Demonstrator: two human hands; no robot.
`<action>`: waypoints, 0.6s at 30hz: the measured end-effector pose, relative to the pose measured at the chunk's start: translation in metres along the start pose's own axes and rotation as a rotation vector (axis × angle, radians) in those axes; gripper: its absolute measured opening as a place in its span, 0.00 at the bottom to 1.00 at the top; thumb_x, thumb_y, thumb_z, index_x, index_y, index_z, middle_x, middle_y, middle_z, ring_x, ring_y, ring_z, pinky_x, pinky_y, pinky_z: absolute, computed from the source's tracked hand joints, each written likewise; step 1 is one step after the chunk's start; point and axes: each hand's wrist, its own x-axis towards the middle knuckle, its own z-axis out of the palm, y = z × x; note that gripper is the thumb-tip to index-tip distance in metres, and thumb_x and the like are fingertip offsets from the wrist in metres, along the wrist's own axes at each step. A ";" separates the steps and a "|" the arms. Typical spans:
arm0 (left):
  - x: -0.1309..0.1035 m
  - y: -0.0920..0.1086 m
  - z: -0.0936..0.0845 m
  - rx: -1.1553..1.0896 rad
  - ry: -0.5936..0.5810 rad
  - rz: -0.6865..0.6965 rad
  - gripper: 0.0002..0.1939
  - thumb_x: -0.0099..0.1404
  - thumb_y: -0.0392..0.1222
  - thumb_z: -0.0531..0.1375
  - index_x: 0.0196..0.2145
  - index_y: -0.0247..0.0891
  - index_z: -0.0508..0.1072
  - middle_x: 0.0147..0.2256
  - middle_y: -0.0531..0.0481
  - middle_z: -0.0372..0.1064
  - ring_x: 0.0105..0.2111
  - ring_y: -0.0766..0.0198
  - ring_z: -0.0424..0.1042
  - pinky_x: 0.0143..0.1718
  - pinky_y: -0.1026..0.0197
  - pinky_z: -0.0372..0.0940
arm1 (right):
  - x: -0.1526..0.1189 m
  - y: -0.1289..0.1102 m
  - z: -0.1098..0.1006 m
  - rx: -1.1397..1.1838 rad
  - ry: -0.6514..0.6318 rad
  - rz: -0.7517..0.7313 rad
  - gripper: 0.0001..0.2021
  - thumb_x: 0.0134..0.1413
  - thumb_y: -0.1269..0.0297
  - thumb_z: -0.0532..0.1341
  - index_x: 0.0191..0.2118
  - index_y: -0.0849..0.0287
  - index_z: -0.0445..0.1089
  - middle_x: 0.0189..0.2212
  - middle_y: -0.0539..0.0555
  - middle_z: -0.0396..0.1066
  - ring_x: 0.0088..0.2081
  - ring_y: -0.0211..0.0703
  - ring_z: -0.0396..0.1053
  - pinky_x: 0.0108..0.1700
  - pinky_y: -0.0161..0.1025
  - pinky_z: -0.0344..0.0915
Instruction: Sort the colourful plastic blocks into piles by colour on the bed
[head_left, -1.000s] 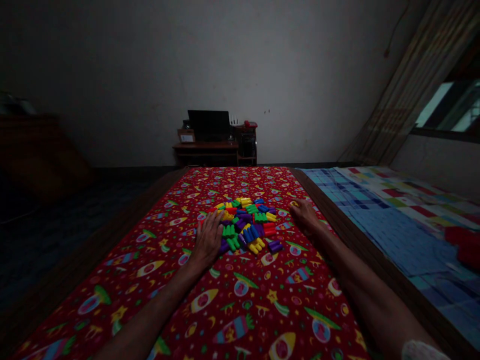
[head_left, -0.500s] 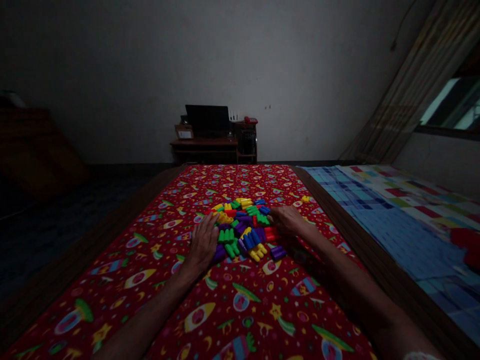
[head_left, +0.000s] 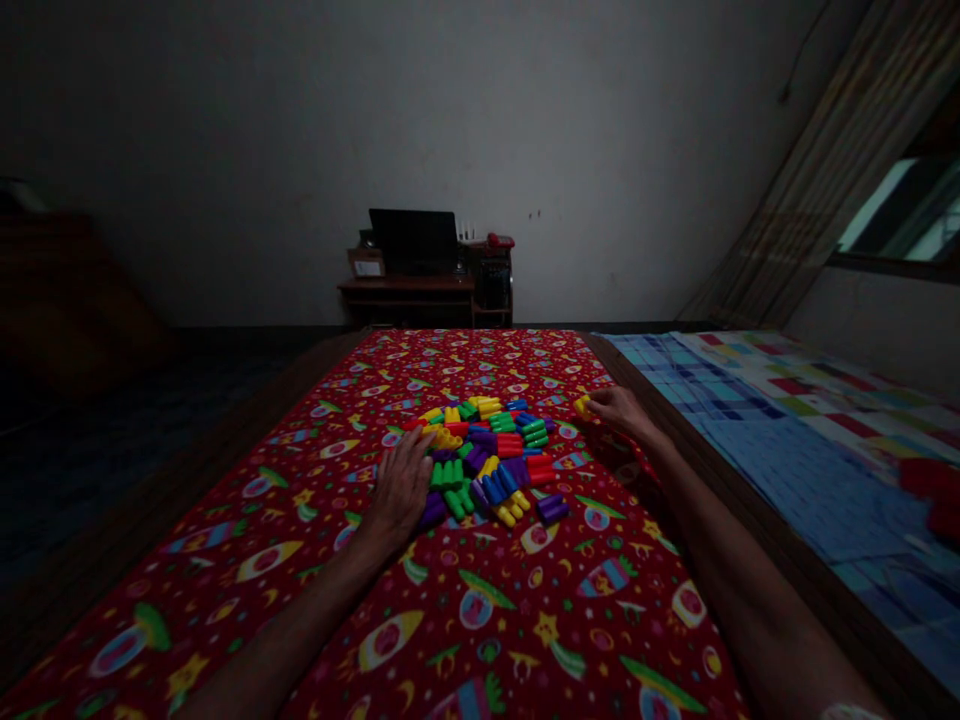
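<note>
A heap of plastic building blocks in several colours lies on the red cloth [head_left: 315,600]. My left hand [head_left: 401,485] rests at the heap's left side, its fingers stretched out, close to green blocks [head_left: 448,475] and a purple block [head_left: 433,511]. Right of the heap, my right hand [head_left: 621,412] pinches a yellow block [head_left: 583,407] between its fingertips. Blue blocks [head_left: 499,486] lie over yellow ones at the front of the heap. A purple block [head_left: 552,509] sits apart at the front right.
The red cloth with rockets and stars covers a long surface with brown edges. Beyond it stands a desk [head_left: 409,285] with a black monitor [head_left: 414,240]. To the right lies blue checked bedding [head_left: 750,430], under a curtain [head_left: 817,190] and window.
My right hand has moved from the heap's right edge outward to the right. It has taken hold of the lone yellow block and shifted it left. My left hand has hardly moved.
</note>
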 end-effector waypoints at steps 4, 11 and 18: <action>0.000 0.003 -0.002 0.015 -0.013 -0.003 0.26 0.72 0.49 0.37 0.59 0.38 0.61 0.61 0.40 0.56 0.63 0.53 0.54 0.63 0.41 0.48 | -0.006 0.025 0.003 -0.051 0.277 0.238 0.15 0.52 0.64 0.53 0.33 0.64 0.75 0.28 0.57 0.74 0.31 0.44 0.69 0.32 0.34 0.58; 0.000 0.004 -0.006 0.016 -0.042 0.001 0.26 0.72 0.49 0.37 0.60 0.38 0.60 0.62 0.40 0.55 0.63 0.53 0.53 0.62 0.41 0.49 | -0.011 -0.044 0.011 0.140 0.304 -0.052 0.14 0.55 0.65 0.55 0.39 0.62 0.76 0.36 0.58 0.77 0.36 0.45 0.72 0.41 0.38 0.64; -0.001 0.002 -0.002 -0.013 -0.015 0.002 0.24 0.72 0.48 0.38 0.60 0.41 0.60 0.62 0.42 0.55 0.63 0.55 0.52 0.63 0.42 0.47 | -0.047 -0.142 0.053 0.119 -0.285 -0.531 0.07 0.55 0.71 0.59 0.36 0.62 0.75 0.33 0.56 0.76 0.33 0.40 0.70 0.34 0.32 0.59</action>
